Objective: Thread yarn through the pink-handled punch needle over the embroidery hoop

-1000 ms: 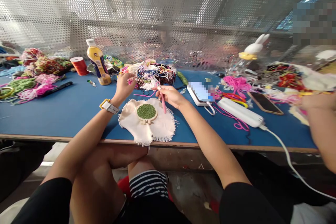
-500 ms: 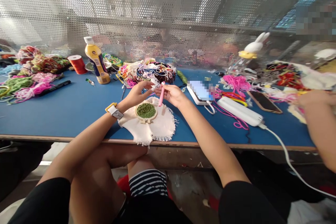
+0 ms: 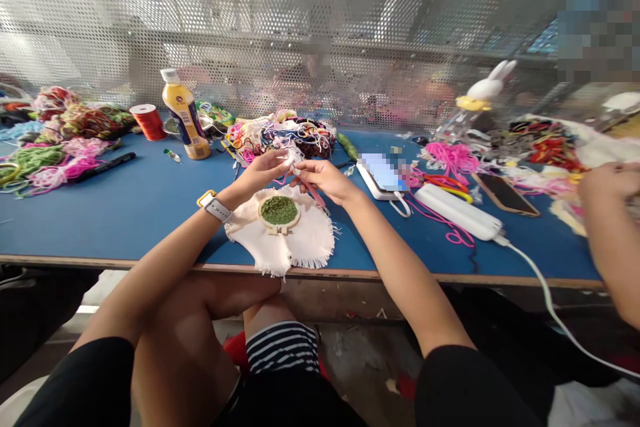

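Observation:
A small wooden embroidery hoop (image 3: 279,211) filled with green stitching lies on a frayed white cloth (image 3: 305,243) near the front edge of the blue table (image 3: 125,207). Just above the hoop, my left hand (image 3: 263,170) and my right hand (image 3: 320,179) meet fingertip to fingertip. The left hand pinches a bit of white yarn (image 3: 292,157). The right hand holds a pink punch needle (image 3: 316,194) that points down toward the cloth. A white watch with a yellow edge sits on my left wrist.
A tangle of coloured yarn (image 3: 293,135) lies behind my hands. A yellow bottle (image 3: 185,115), an orange spool (image 3: 148,121) and yarn heaps stand at the left. A phone (image 3: 382,175), a white power bank (image 3: 457,213) with cable and pink yarn lie right. Another person's arm (image 3: 607,227) reaches in at right.
My left hand came back from the yarn pile to meet the right hand above the hoop. The pink needle tilted from pointing up to pointing down under my right hand.

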